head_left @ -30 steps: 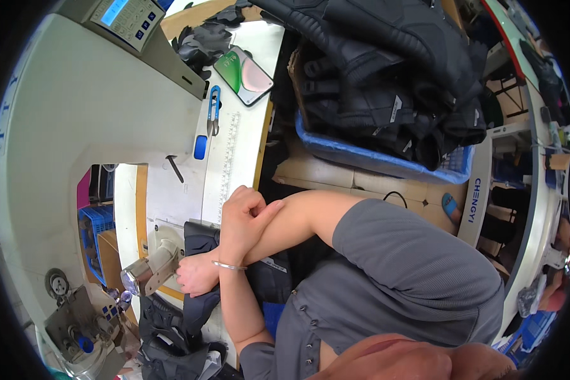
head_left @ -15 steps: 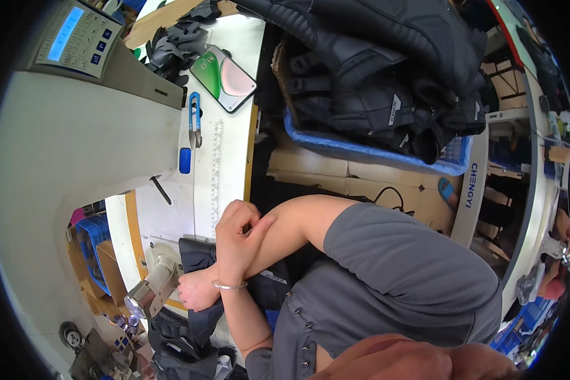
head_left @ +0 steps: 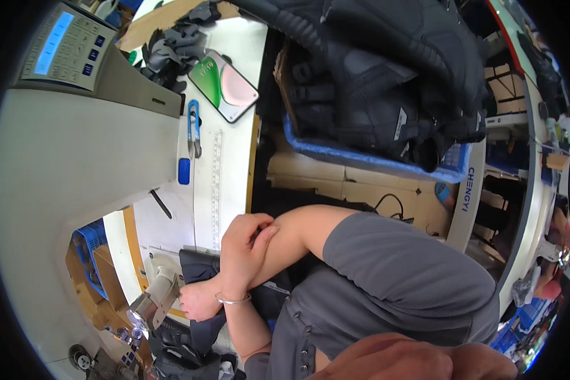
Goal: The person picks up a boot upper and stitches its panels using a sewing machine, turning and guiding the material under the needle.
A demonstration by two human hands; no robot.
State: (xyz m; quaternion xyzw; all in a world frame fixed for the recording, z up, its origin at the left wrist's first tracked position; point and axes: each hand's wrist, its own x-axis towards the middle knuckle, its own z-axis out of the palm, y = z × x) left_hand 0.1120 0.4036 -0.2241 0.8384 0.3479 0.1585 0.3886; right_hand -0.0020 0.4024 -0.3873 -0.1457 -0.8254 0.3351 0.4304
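In front of you, a pale sewing machine [head_left: 63,158] is filling the left side, its body walling off much of the worktable [head_left: 237,41]. A big heap of black gear [head_left: 373,76] is bulging over a blue basket [head_left: 335,154] beyond the table's edge, while a smaller dark pile [head_left: 183,360] is lying below your arms. Black scraps [head_left: 171,54] are cluttering the table's far end. Your dark fabric piece [head_left: 199,266] is lying beside the machine's metal arm [head_left: 158,291], partly covered by your right hand [head_left: 199,301]; its fingers are curling, and you cannot tell whether they are gripping the cloth. Your left hand [head_left: 242,253] is resting across your right forearm, thumb and forefinger bending toward each other. A phone [head_left: 225,87] is lying near the scraps, with blue-handled snips [head_left: 193,126] and a small blue block [head_left: 183,171] sitting nearer you.
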